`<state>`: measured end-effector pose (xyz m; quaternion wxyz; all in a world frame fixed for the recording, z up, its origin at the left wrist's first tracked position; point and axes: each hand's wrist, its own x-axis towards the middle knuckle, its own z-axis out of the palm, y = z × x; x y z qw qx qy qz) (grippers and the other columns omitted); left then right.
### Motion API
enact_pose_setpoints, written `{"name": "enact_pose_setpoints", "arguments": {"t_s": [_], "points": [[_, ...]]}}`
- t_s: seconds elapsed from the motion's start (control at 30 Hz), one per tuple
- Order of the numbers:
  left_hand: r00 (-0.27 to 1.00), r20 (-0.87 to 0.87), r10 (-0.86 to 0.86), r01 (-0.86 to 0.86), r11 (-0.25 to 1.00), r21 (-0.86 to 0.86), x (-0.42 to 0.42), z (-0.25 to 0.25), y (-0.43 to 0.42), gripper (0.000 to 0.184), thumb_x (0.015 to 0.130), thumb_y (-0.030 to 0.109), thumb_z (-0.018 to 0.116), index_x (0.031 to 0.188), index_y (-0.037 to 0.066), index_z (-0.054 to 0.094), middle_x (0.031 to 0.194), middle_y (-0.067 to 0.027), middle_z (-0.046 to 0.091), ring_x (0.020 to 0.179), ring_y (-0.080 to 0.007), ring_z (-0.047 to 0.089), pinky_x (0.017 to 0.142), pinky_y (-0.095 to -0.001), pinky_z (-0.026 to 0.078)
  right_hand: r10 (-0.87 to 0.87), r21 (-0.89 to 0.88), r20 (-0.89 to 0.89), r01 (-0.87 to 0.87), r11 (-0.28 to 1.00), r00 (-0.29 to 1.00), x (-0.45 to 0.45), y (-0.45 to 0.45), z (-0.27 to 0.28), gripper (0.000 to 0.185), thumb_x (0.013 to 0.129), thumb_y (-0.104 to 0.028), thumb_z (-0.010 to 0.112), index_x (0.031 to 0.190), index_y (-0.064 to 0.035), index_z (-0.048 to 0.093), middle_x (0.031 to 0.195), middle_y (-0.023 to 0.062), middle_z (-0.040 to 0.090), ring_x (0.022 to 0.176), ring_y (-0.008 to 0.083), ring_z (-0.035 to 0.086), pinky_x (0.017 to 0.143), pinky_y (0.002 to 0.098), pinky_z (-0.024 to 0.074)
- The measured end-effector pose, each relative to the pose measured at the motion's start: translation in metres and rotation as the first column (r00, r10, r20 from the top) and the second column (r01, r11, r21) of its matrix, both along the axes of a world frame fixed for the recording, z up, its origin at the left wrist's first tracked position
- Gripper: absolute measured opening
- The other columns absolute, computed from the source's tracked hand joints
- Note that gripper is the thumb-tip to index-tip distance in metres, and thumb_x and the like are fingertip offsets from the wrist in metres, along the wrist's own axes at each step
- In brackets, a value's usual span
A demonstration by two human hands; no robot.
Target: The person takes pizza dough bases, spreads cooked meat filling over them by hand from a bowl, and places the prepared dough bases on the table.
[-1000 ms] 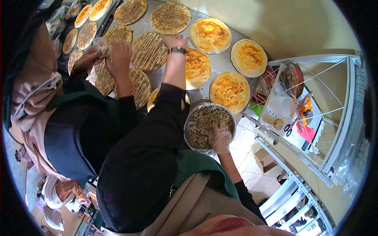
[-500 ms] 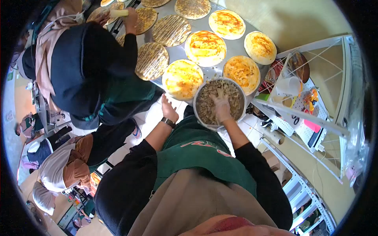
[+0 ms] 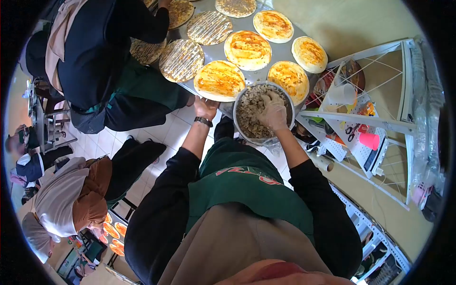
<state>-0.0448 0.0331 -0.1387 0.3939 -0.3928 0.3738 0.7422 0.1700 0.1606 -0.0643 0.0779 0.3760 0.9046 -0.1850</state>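
Observation:
My right hand (image 3: 275,114), in a clear plastic glove, is inside a round metal bowl (image 3: 241,128) of crumbly brown minced filling (image 3: 250,108). Its fingers are curled into the filling and partly hidden by it. The bowl sits at the near edge of the metal table. My left hand (image 3: 205,109), bare with a dark band at the wrist, is at the table edge just below a sauced flatbread (image 3: 219,80). Its fingers look stretched out toward the edge, and nothing shows in them. Another sauced flatbread (image 3: 289,81) lies right behind the bowl.
More sauced flatbreads (image 3: 247,50) and several with drizzled brown topping (image 3: 181,60) cover the metal table (image 3: 212,53). A co-worker (image 3: 90,61) stands close on my left. On the right, a white rack (image 3: 361,126) holds a pink cup (image 3: 369,140) and scissors.
My left hand has moved up to the table edge from lower down. In the bowl, my right hand has shifted slightly right and its fingers have curled. The co-worker's hands have moved mostly out of view.

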Motion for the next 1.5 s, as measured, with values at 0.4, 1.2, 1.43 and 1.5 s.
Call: {"name": "enact_pose_setpoints", "arguments": {"t_s": [0.4, 1.2, 1.43, 1.5], "points": [[0.967, -0.165, -0.194, 0.254, 0.800, 0.544, -0.027, -0.037, 0.009, 0.063, 0.091, 0.057, 0.039, 0.135, 0.012, 0.046, 0.136, -0.0112, 0.050, 0.123, -0.0329, 0.048, 0.104, -0.0509, 0.037, -0.341, -0.498, -0.344, 0.138, 0.856, 0.875, 0.027, 0.023, -0.152, 0.026, 0.079, -0.019, 0.063, 0.102, -0.0085, 0.062, 0.106, 0.0231, 0.059, 0.093, 0.0354, 0.059, 0.082, 0.0418, 0.0483], [0.911, -0.149, -0.385, 0.376, 0.625, 0.685, 0.040, 0.041, -0.021, 0.066, 0.093, 0.058, 0.034, 0.140, 0.012, 0.039, 0.140, -0.0133, 0.045, 0.125, -0.0330, 0.047, 0.105, -0.0527, 0.037, -0.631, -0.906, 0.016, 0.278, 0.319, 0.776, 0.022, 0.036, -0.018, 0.033, 0.069, -0.002, 0.064, 0.102, -0.0080, 0.068, 0.095, 0.0085, 0.067, 0.088, 0.0177, 0.062, 0.075, 0.0331, 0.0509], [0.854, -0.104, -0.509, 0.405, 0.528, 0.746, 0.084, 0.058, -0.004, 0.064, 0.094, 0.057, 0.032, 0.141, 0.014, 0.039, 0.140, -0.0125, 0.046, 0.125, -0.0323, 0.047, 0.106, -0.0530, 0.035, -0.490, -0.911, -0.342, -0.156, 0.381, 0.802, 0.022, 0.023, 0.035, 0.035, 0.083, -0.019, 0.069, 0.112, -0.0011, 0.064, 0.104, 0.0086, 0.068, 0.093, 0.0187, 0.065, 0.084, 0.0315, 0.0511], [0.838, -0.110, -0.535, 0.412, 0.486, 0.771, 0.093, 0.063, 0.001, 0.064, 0.094, 0.057, 0.032, 0.141, 0.014, 0.039, 0.140, -0.0124, 0.046, 0.125, -0.0320, 0.046, 0.106, -0.0531, 0.035, -0.349, -0.767, -0.411, -0.112, 0.631, 0.842, 0.009, 0.020, 0.008, 0.037, 0.082, -0.026, 0.069, 0.110, -0.0023, 0.065, 0.104, 0.0106, 0.068, 0.092, 0.0218, 0.066, 0.085, 0.0329, 0.0505]]}}
